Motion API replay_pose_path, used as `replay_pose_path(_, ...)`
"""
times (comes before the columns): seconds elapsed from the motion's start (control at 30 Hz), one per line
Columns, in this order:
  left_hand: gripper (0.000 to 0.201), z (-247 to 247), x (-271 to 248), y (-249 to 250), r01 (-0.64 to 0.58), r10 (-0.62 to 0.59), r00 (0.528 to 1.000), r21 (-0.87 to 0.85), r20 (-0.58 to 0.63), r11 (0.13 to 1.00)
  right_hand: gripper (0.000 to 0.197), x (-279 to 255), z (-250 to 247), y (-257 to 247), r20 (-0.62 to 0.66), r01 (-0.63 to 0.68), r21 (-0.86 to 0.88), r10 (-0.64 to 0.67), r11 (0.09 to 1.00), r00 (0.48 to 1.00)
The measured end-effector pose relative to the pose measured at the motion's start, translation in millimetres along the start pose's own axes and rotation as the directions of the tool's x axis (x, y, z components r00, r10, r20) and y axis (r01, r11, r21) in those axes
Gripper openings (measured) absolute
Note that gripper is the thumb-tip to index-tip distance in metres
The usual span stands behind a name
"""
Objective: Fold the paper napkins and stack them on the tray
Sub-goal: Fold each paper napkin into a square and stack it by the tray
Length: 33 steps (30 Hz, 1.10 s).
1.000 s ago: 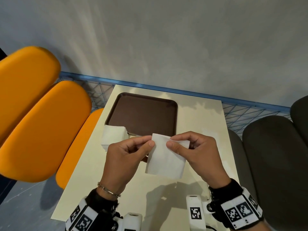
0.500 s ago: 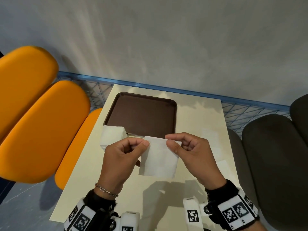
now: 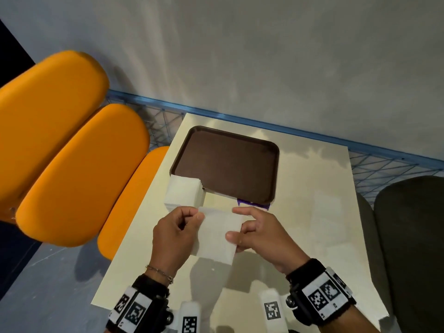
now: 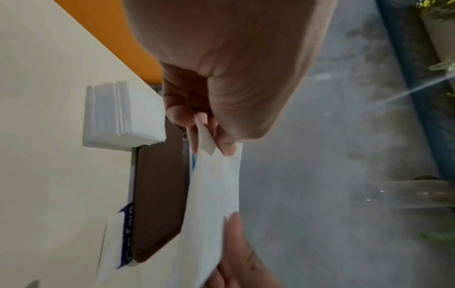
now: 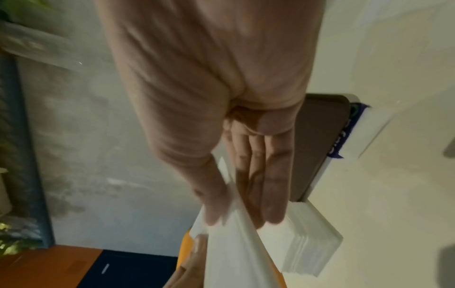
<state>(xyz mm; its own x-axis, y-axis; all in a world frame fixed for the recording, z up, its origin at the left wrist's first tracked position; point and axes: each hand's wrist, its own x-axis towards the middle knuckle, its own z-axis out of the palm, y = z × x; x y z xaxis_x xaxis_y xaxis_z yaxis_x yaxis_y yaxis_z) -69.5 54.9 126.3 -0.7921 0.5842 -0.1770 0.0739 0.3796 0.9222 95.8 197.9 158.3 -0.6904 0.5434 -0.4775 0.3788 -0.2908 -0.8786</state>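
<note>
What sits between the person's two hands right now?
One white napkin, held above the table: the left hand pinches its upper left corner, the right hand grips its right edge. Head view shows it.

The head view is looking steeply down over the counter (image 3: 312,188), while both wrist views are peering close along the fingers, all sharing the tray (image 3: 225,162) and napkin stack (image 3: 183,191).

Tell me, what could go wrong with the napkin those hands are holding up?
The napkin is thin, and the left hand and right hand pinch it only at its edges in the air, so it might tear or fold crooked. The stack of napkins sits very close beside the left hand and against the tray, so a bump could knock it over.
</note>
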Motion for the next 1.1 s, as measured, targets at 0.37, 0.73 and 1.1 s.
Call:
replay_pose_path(0.37, 0.003, -21, 48, -39, -0.025, 0.038, 0.992, 0.106, -0.120, 0.994, 0.035, 54, 54, 12, 0.307, -0.176, -0.122, 0.206, 0.977, 0.929)
replay_pose_path(0.73, 0.006, -63, 114, -64, -0.160, 0.107, 0.964, 0.210, 0.242, 0.965, 0.035, 125, 67, 12, 0.130, -0.132, -0.407, 0.201, 0.904, 0.971)
replay_pose_path(1.1, 0.014, -42, 131, -100, 0.383, -0.372, 0.921, -0.102, 0.116, 0.918, 0.012, 192, 91, 41, -0.234, -0.205, 0.001, 0.199, 0.979, 0.952)
